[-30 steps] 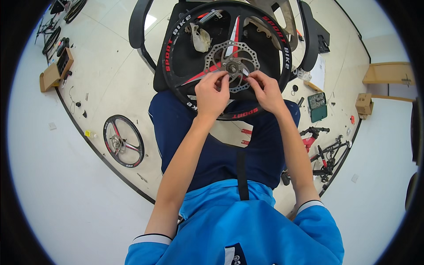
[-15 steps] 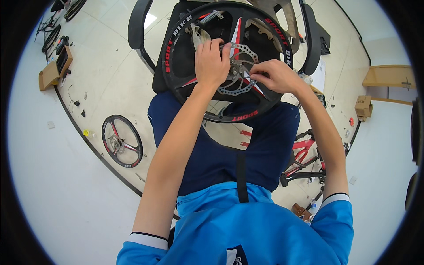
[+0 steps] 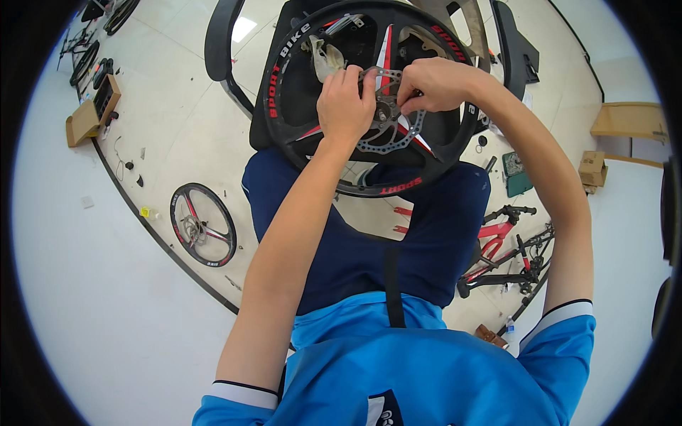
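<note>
Black wheel (image 3: 384, 57) with red-and-white spokes lies across the black chair seat (image 3: 260, 130), its near rim over the dark-blue trouser legs (image 3: 348, 263). Perforated brake disc (image 3: 389, 147) faces up around the hub (image 3: 382, 113).

I have my left hand (image 3: 346, 106) over the disc's left side, fingers bent, thumb set a narrow gap from the index near the disc's upper edge. From this far off I cannot tell whether they grip it. My right hand (image 3: 437, 85) comes in from the right, wrist bent, thumb and index drawn close together just beside the hub; whether anything small sits between them, I can't tell.

Crumpled pale wrapping (image 3: 325, 57) shows through the wheel opening, just beyond my left fingers.

On the floor: to the left, a second three-spoke wheel (image 3: 202, 228), well apart from the chair; to the right, a red-and-black bicycle frame (image 3: 503, 228) and a green case (image 3: 518, 186), the latter close by my right forearm in view. Cardboard boxes (image 3: 592, 168) at far right.
</note>
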{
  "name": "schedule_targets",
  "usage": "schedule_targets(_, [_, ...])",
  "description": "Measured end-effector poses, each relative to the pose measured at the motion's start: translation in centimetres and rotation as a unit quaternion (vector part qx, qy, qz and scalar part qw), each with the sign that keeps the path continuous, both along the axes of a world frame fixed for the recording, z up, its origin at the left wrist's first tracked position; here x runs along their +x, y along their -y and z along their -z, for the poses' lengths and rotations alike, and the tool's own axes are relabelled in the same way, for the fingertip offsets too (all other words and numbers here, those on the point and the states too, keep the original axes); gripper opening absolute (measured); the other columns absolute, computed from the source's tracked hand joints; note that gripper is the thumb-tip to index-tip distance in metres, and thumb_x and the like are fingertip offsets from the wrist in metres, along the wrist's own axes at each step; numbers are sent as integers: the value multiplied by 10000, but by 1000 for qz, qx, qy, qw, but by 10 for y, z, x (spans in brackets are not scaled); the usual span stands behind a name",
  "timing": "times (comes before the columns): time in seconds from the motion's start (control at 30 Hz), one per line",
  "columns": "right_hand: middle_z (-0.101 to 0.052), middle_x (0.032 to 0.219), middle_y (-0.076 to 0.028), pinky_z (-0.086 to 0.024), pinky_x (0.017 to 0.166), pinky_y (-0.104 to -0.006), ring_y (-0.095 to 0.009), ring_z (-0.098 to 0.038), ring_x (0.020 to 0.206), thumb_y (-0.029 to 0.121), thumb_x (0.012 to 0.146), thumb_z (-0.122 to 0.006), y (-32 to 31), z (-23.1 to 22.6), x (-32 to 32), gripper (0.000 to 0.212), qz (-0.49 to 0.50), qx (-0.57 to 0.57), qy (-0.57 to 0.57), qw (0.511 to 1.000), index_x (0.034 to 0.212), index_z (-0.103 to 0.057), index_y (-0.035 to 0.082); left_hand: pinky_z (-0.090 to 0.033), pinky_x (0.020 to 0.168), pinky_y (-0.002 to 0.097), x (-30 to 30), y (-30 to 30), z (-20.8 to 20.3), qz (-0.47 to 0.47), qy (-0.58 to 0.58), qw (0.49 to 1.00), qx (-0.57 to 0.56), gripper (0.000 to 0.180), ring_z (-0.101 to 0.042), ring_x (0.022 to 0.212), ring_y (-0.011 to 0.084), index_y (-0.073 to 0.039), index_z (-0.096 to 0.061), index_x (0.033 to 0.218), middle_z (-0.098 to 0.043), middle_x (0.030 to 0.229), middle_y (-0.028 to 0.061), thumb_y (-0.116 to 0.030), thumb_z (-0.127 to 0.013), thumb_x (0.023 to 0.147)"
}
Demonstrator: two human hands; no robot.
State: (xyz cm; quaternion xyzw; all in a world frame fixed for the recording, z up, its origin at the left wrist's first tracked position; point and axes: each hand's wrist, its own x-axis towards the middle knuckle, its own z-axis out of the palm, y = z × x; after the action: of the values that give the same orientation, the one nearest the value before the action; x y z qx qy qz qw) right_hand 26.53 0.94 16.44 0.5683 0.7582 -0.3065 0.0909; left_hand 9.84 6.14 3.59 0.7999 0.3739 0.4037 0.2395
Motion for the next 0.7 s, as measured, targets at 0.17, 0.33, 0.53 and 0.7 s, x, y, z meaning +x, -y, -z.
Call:
schedule_targets(0.17, [-756, 861, -108, -539, 741, -395, -306, -704, 832, 154, 847, -732, -8, -9, -7, 155, -14, -49, 42, 998, 953, -787, 56, -481, 679, 452, 0, 0, 2, -3, 11, 1000, 1, 276, -611, 781, 337, -52, -640, 920, -646, 806, 122, -323, -626, 975])
schedule_targets(0.33, [-755, 864, -112, -537, 748, -394, -309, -704, 830, 154, 856, -725, -8, -2, 0, 152, -17, -44, 12, 999, 958, -787, 58, -482, 681, 450, -1, 0, 2, -2, 8, 1000, -6, 274, -616, 782, 342, -49, -636, 919, -653, 812, 128, -319, -630, 971])
schedule_targets(0.53, [-746, 863, -139, -529, 760, -390, -323, -695, 827, 157, 875, -713, 6, 5, 9, 162, 27, -21, -47, 998, 965, -777, 38, -490, 688, 454, -1, 0, 3, -6, 21, 1000, -5, 286, -630, 795, 356, -48, -634, 924, -659, 825, 135, -330, -622, 975])
schedule_targets(0.7, [-724, 864, -173, -533, 749, -412, -361, -679, 815, 161, 889, -691, 32, 34, 13, 186, 96, 131, -89, 983, 972, -757, 8, -513, 670, 460, -1, 1, 1, -7, 4, 1000, -22, 259, -636, 806, 341, -70, -627, 907, -655, 833, 112, -323, -639, 960])
